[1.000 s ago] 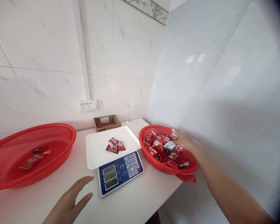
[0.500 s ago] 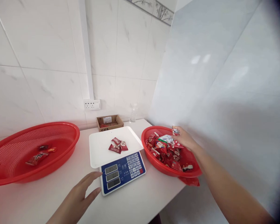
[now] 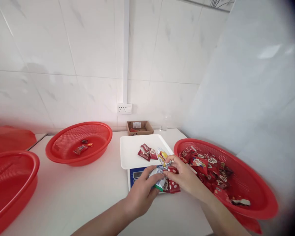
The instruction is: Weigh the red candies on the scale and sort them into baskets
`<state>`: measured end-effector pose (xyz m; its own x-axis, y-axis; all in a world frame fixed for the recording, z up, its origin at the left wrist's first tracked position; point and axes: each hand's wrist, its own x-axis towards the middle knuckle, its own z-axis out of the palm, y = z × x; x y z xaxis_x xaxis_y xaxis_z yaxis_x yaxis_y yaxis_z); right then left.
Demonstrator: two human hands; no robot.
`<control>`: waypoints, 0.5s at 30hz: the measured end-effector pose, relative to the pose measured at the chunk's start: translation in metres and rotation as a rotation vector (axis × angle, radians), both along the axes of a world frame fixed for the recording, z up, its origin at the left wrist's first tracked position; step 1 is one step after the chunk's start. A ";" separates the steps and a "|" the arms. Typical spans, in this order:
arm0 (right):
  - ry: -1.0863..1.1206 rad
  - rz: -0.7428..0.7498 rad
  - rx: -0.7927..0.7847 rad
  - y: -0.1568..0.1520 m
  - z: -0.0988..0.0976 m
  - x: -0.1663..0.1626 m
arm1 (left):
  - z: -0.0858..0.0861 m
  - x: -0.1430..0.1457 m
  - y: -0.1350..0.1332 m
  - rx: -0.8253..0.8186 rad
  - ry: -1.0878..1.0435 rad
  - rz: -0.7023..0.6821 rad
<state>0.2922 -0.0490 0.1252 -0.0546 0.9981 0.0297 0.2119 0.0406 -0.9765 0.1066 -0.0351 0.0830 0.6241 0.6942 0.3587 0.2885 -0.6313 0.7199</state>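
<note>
Both hands meet over the front of the blue scale (image 3: 137, 174), hiding its keypad. My left hand (image 3: 142, 193) is closed on a white and green snack packet (image 3: 157, 177). My right hand (image 3: 184, 178) is closed on several red candy packets (image 3: 172, 185) and pinches a yellow one (image 3: 162, 155) at the edge of the scale's white tray (image 3: 130, 154). Three red candy packets (image 3: 147, 152) lie on that tray. The red basket (image 3: 260, 193) full of wrapped candies stands just right of my right hand.
A second red basket (image 3: 64, 154) with a few candies sits left of the scale. Another red basket (image 3: 27, 170) is at the near left edge, with red material (image 3: 12, 137) behind it. A small cardboard box (image 3: 140, 127) and a wall socket (image 3: 124, 108) are at the back. A white panel rises on the right.
My right hand left the candy basket with a handful of packets and came over the scale. My left hand rose from the table to meet it. The view shifted left.
</note>
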 end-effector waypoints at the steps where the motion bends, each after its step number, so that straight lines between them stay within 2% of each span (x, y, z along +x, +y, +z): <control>1: 0.054 0.013 -0.019 -0.001 -0.005 -0.003 | 0.000 -0.002 0.002 0.000 -0.031 0.010; 4: 0.223 0.021 -0.075 -0.002 -0.018 -0.007 | 0.005 -0.009 0.012 0.001 -0.079 0.038; 9: 0.374 -0.039 -0.105 -0.004 -0.029 -0.008 | 0.014 -0.013 0.020 0.022 -0.032 0.058; 15: 0.459 -0.138 -0.084 -0.007 -0.030 -0.010 | 0.001 -0.012 0.020 0.240 -0.021 -0.009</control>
<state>0.2823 -0.0564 0.0955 0.0783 0.9950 -0.0616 -0.2437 -0.0408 -0.9690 0.0943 -0.0154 0.0841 0.6204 0.5819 0.5258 0.2690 -0.7876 0.5543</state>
